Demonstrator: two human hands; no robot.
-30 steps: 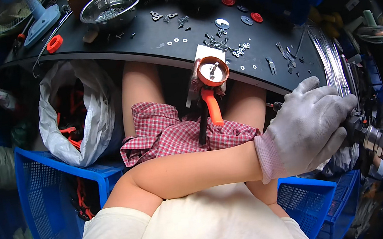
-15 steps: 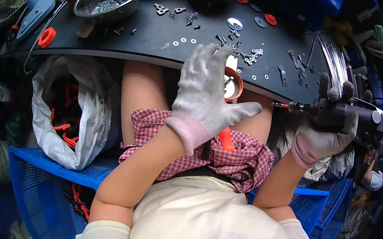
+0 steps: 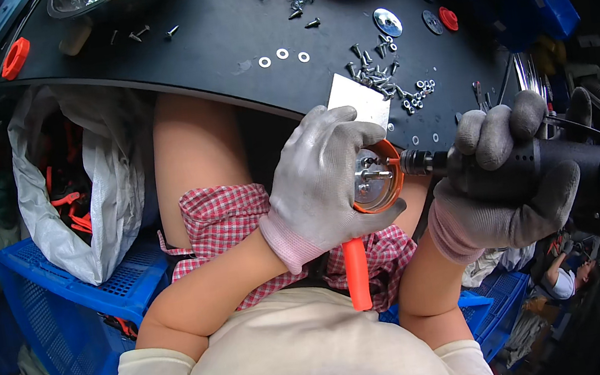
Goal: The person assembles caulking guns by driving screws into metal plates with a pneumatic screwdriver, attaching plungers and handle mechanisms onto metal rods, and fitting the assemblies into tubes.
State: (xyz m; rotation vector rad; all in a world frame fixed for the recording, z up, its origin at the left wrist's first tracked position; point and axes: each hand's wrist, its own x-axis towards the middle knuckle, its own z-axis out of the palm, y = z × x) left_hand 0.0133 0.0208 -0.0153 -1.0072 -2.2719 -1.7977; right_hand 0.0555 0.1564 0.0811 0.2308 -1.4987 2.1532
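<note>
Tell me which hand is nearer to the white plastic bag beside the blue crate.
Left. The left hand grips the orange-rimmed round part mid-frame, closer to the white plastic bag. The right hand holds the black power screwdriver farther right.

Single head-worn fisheye looks steeply down, close over the lap

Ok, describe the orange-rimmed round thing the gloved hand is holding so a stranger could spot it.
Start at the dark worktable, then drop to its near edge above the person's lap. There the left hand grips a round shiny metal piece. Unlike the loose screws and washers, it has an orange rim and a long orange handle pointing down.
</note>
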